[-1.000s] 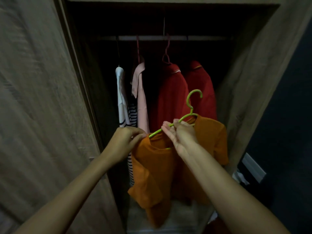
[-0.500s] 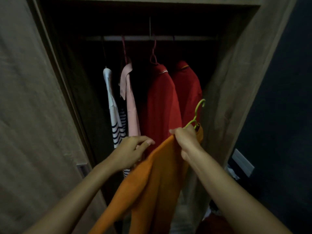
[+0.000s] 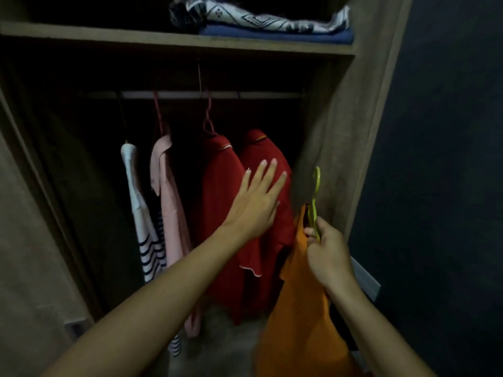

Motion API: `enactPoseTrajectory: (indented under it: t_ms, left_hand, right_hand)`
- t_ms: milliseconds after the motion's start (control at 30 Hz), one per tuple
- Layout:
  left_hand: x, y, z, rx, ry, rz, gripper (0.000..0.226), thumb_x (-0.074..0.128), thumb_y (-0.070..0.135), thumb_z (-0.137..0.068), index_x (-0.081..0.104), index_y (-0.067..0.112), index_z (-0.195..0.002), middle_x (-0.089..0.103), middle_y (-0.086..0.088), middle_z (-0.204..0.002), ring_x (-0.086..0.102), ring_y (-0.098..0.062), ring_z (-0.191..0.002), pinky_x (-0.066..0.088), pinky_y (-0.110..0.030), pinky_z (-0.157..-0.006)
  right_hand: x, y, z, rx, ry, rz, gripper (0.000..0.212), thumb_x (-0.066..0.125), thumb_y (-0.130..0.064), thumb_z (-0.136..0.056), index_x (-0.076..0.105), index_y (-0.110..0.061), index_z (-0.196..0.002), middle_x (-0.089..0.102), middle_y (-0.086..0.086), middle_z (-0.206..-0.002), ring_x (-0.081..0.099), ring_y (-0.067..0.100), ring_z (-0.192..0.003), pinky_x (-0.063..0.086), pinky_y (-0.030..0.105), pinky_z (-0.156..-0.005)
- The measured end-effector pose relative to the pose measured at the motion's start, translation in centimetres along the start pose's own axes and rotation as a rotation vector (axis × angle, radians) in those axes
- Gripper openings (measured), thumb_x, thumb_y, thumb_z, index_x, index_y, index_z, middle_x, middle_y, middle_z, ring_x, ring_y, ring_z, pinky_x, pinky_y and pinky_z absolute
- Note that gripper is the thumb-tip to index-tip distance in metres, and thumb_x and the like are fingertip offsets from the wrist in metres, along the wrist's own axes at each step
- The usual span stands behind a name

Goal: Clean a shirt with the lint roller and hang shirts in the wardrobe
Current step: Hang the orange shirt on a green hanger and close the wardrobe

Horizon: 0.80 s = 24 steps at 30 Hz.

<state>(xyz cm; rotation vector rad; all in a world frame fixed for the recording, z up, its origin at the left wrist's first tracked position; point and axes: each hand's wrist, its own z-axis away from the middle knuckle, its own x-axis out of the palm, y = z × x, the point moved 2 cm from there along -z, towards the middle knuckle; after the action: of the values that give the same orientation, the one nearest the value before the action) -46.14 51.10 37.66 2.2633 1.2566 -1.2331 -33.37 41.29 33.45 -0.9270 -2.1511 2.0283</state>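
Forearms reach up from the bottom of the view into an open wardrobe (image 3: 334, 148) with wood-grain walls. Nearest on the right side, the right hand (image 3: 328, 255) is curled around the lower stem of a green hanger (image 3: 315, 197), thumb and fingers pinching it where it meets the collar of an orange shirt (image 3: 302, 308). That shirt hangs down from the grip in a long fold, in front of the wardrobe's right wall and not yet on the rail; the hanger's hook stands up above the fist, seen edge-on. A little farther in, the left hand (image 3: 257, 202) is flat with its fingers straight and slightly spread, palm laid against the shoulder of the right-hand red shirt (image 3: 272, 156); whether it truly presses the cloth or only hovers at it is hard to tell in the dim light. Just beside that garment to the left hangs a second red shirt (image 3: 217, 202) with pale piping at collar and sleeve, on a dark red hanger (image 3: 208, 118). Farther left hang a pink shirt (image 3: 170, 213) and, next to it, a white top with dark stripes (image 3: 147, 240) along its lower part. All four hang from a pale rail (image 3: 190, 94) that crosses the back of the compartment. Above the rail runs a wooden shelf (image 3: 109, 36), and on it, at the top of the view, lie folded textiles: a patterned black-and-white cloth (image 3: 258, 19) on top of a blue one (image 3: 277, 36). To the far right is a dark wall (image 3: 449, 159).
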Motion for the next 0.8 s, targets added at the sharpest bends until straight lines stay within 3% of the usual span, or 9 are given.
enactPoseTrajectory:
  t_ms: [67, 167, 233, 300, 433, 533, 600, 667, 800]
  left_hand:
    - [0.8, 0.5, -2.4, 0.023, -0.020, -0.068, 0.071, 0.048, 0.021, -0.092, 0.010, 0.015, -0.153, -0.002, -0.013, -0.161, -0.004, -0.030, -0.148, 0.004, -0.049, -0.118]
    - [1.7, 0.5, -5.7, 0.024, -0.057, -0.168, 0.078, 0.052, 0.020, -0.088, 0.009, 0.016, -0.153, -0.002, -0.013, -0.161, -0.004, -0.030, -0.148, 0.004, -0.051, -0.117]
    - [2.2, 0.0, -7.3, 0.006, -0.090, -0.209, 0.074, 0.049, 0.022, -0.090, 0.010, 0.016, -0.153, -0.001, -0.013, -0.161, -0.005, -0.030, -0.148, 0.003, -0.052, -0.117]
    - [2.7, -0.5, -8.2, -0.012, -0.121, -0.270, 0.068, 0.044, 0.028, -0.094, 0.011, 0.015, -0.153, 0.002, -0.014, -0.160, -0.006, -0.030, -0.148, 0.001, -0.054, -0.116]
    - [3.2, -1.8, -8.5, -0.025, -0.147, -0.313, 0.063, 0.040, 0.038, -0.096, 0.018, 0.014, -0.150, 0.030, -0.016, -0.151, -0.001, -0.031, -0.148, 0.000, -0.057, -0.115]
    - [2.7, -2.4, -8.9, 0.026, -0.126, -0.307, 0.066, 0.049, 0.028, -0.091, 0.021, 0.013, -0.148, 0.019, -0.017, -0.155, -0.005, -0.031, -0.148, 0.000, -0.057, -0.115]
    - [2.5, -2.5, -9.6, 0.070, -0.131, -0.333, 0.074, 0.051, 0.025, -0.089, 0.011, 0.014, -0.151, -0.003, -0.012, -0.161, -0.009, -0.029, -0.148, 0.001, -0.057, -0.115]
    - [2.8, -2.9, -10.6, 0.068, -0.184, -0.343, 0.076, 0.047, 0.027, -0.092, 0.002, 0.017, -0.153, -0.009, -0.008, -0.161, -0.010, -0.027, -0.148, 0.001, -0.057, -0.116]
    - [2.6, -4.3, -11.3, -0.003, -0.197, -0.295, 0.049, 0.034, 0.039, -0.099, 0.036, 0.013, -0.141, 0.022, -0.012, -0.155, 0.001, -0.026, -0.148, 0.003, -0.056, -0.116]
  right_hand:
    - [-0.9, -0.2, -0.6, -0.037, 0.028, 0.040, 0.058, 0.039, -0.001, -0.096, 0.024, -0.018, -0.150, 0.056, -0.004, -0.126, 0.053, 0.015, -0.092, 0.044, 0.022, -0.067]
    - [-1.6, -0.7, -1.6, -0.062, 0.015, 0.121, 0.056, 0.037, -0.001, -0.097, 0.026, -0.015, -0.150, 0.056, -0.002, -0.123, 0.055, 0.015, -0.103, 0.043, 0.023, -0.079]
    - [-2.0, -1.1, -2.0, -0.066, 0.009, 0.161, 0.051, 0.037, -0.003, -0.099, 0.029, -0.012, -0.149, 0.056, 0.003, -0.128, 0.053, 0.013, -0.112, 0.036, 0.011, -0.083]
    - [-2.5, -1.6, -2.7, -0.087, 0.025, 0.169, 0.042, 0.038, -0.007, -0.101, 0.039, -0.007, -0.143, 0.058, 0.007, -0.126, 0.053, 0.011, -0.108, 0.033, -0.001, -0.065]
    - [-2.9, -3.5, -5.5, -0.195, 0.042, 0.139, 0.022, 0.043, -0.010, -0.100, 0.063, -0.017, -0.103, 0.064, -0.001, -0.087, 0.064, 0.022, -0.087, 0.036, 0.006, -0.049]
    - [-2.9, -6.4, -9.4, -0.260, 0.058, 0.118, 0.021, 0.045, -0.011, -0.099, 0.065, -0.016, -0.098, 0.065, 0.001, -0.079, 0.060, 0.013, -0.068, 0.038, 0.008, -0.044]
    - [-2.8, -8.7, -11.6, -0.293, 0.091, 0.138, 0.023, 0.045, -0.009, -0.097, 0.067, -0.014, -0.101, 0.068, 0.005, -0.087, 0.062, 0.017, -0.077, 0.042, 0.019, -0.053]
    - [-2.5, -10.8, -13.7, -0.299, 0.132, 0.191, 0.022, 0.048, -0.007, -0.094, 0.067, -0.009, -0.102, 0.069, 0.012, -0.096, 0.064, 0.029, -0.093, 0.038, 0.022, -0.063]
    - [-1.2, -13.9, -17.6, -0.305, 0.125, 0.302, 0.022, 0.049, -0.008, -0.090, 0.066, -0.006, -0.103, 0.068, 0.017, -0.107, 0.061, 0.035, -0.106, 0.047, 0.031, -0.078]
